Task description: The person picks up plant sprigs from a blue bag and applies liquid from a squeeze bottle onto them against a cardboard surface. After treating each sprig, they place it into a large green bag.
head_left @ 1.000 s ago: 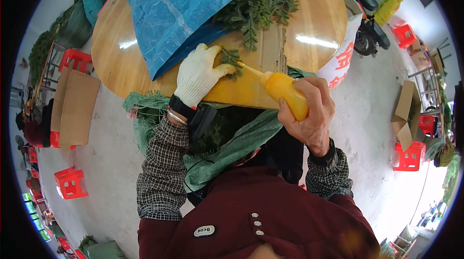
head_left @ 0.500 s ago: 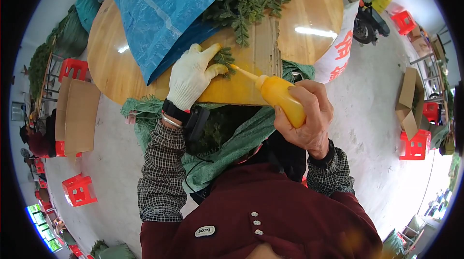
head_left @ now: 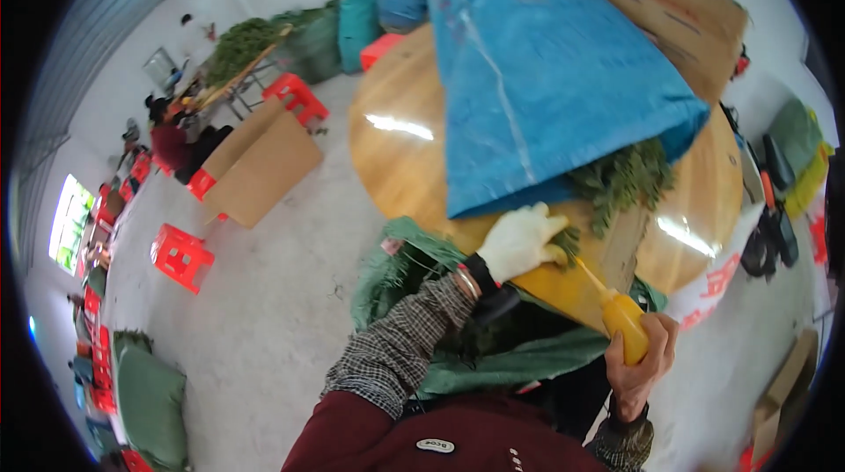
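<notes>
My left hand (head_left: 518, 245), in a white knit glove, pinches a small green sprig (head_left: 569, 243) of artificial foliage. Closed around a yellow squeeze bottle (head_left: 623, 326) is my bare right hand (head_left: 642, 368); the bottle's thin nozzle points at the sprig, and I cannot tell whether they touch. Both hands are over a yellow-stained cardboard sheet (head_left: 563, 289) at the near edge of a round wooden table (head_left: 396, 93). More green branches (head_left: 623, 183) spill from a large blue bag (head_left: 563, 76) just beyond. An open green woven sack (head_left: 519, 365) hangs below the sheet.
Left of the table stand red plastic stools (head_left: 182, 259) and an open cardboard box (head_left: 268, 164), with a seated person (head_left: 170, 139) behind. A stuffed green sack (head_left: 151, 406) lies lower left. A motorbike (head_left: 776, 199) stands at the right; a cardboard box (head_left: 673, 10) rises behind the bag.
The view has swung left and up, so the table and hands appear further right and lower. My hands still hold the sprig and the bottle.
</notes>
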`<action>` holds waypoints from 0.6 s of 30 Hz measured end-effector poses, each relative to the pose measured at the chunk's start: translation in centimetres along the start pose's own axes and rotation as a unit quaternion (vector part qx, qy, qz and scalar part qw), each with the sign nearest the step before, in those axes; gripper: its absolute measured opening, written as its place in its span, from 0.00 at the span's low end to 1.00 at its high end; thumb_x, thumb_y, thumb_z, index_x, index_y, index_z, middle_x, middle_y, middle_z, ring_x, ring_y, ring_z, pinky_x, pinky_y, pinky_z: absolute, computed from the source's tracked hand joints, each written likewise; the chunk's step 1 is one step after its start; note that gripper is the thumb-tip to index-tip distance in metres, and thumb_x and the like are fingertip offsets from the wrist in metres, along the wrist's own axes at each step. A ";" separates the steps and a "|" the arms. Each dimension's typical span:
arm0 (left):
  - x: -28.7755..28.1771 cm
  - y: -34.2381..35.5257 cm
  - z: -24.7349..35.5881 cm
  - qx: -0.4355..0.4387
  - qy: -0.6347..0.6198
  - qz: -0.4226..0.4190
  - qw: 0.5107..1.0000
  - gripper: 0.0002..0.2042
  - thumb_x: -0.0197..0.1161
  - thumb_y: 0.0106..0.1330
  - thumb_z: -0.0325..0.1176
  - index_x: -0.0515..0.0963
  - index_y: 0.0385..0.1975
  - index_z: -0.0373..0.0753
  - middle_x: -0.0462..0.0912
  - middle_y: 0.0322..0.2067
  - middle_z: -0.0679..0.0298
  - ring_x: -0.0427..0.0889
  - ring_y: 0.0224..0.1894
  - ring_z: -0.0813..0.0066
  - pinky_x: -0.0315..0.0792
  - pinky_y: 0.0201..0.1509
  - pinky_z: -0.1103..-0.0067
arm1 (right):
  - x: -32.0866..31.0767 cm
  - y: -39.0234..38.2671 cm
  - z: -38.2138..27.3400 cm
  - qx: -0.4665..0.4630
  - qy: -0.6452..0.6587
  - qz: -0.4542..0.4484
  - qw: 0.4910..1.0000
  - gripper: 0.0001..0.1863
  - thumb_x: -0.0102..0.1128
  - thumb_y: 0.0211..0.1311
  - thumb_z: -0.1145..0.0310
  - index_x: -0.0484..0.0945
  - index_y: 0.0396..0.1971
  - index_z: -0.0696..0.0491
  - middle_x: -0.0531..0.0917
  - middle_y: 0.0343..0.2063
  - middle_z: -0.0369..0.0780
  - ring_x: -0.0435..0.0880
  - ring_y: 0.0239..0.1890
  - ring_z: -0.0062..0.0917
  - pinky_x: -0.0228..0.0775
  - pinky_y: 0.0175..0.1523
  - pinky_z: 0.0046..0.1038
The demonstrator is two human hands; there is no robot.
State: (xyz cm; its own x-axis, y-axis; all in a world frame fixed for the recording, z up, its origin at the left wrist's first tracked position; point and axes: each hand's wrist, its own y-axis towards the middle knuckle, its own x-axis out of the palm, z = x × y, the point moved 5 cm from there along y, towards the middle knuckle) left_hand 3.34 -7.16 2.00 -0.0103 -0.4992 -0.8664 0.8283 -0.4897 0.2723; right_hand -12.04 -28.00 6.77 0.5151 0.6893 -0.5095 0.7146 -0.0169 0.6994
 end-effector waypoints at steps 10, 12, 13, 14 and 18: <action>0.4 -0.4 -0.3 0.009 0.017 0.033 0.999 0.24 0.67 0.52 0.50 0.77 0.45 0.41 0.75 0.34 0.51 0.77 0.39 0.51 0.73 0.40 0.64 | -0.9 -1.5 0.8 0.020 -0.036 -0.025 0.999 0.21 0.68 0.42 0.75 0.73 0.41 0.56 0.75 0.36 0.49 0.77 0.37 0.46 0.72 0.42 0.41; 0.4 0.0 0.2 0.064 0.031 0.031 0.997 0.22 0.67 0.53 0.48 0.79 0.42 0.40 0.77 0.36 0.54 0.76 0.39 0.52 0.73 0.40 0.65 | -1.0 -0.9 0.3 0.021 -0.013 -0.029 0.999 0.21 0.68 0.43 0.75 0.74 0.40 0.56 0.75 0.36 0.49 0.77 0.36 0.46 0.72 0.42 0.41; 0.0 -0.1 0.2 0.123 0.038 0.039 0.991 0.20 0.66 0.53 0.47 0.80 0.40 0.40 0.77 0.36 0.55 0.76 0.39 0.53 0.73 0.41 0.65 | -1.3 -0.7 0.1 0.029 -0.011 -0.034 0.999 0.21 0.68 0.43 0.75 0.74 0.40 0.56 0.75 0.36 0.49 0.78 0.36 0.46 0.72 0.41 0.40; -0.5 -0.3 0.2 0.142 0.053 0.045 0.987 0.19 0.66 0.53 0.46 0.80 0.38 0.40 0.78 0.36 0.56 0.76 0.39 0.54 0.73 0.41 0.66 | -1.5 -0.5 0.0 0.037 0.008 -0.032 0.999 0.20 0.66 0.42 0.76 0.74 0.39 0.57 0.75 0.35 0.49 0.77 0.35 0.44 0.72 0.42 0.39; -1.5 -0.7 -1.1 0.031 0.011 0.025 0.999 0.16 0.68 0.54 0.42 0.80 0.38 0.38 0.77 0.34 0.56 0.76 0.39 0.56 0.72 0.42 0.67 | -1.9 1.3 0.3 0.022 0.026 0.002 0.999 0.19 0.64 0.42 0.77 0.74 0.39 0.58 0.76 0.35 0.48 0.78 0.34 0.41 0.73 0.43 0.36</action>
State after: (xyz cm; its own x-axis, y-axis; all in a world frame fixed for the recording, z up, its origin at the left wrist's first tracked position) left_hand 3.42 -5.28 2.64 0.0431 -0.5092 -0.8596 0.7906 -0.5087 0.3409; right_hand -11.97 -29.55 8.50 0.4939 0.7256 -0.4792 0.7335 -0.0516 0.6778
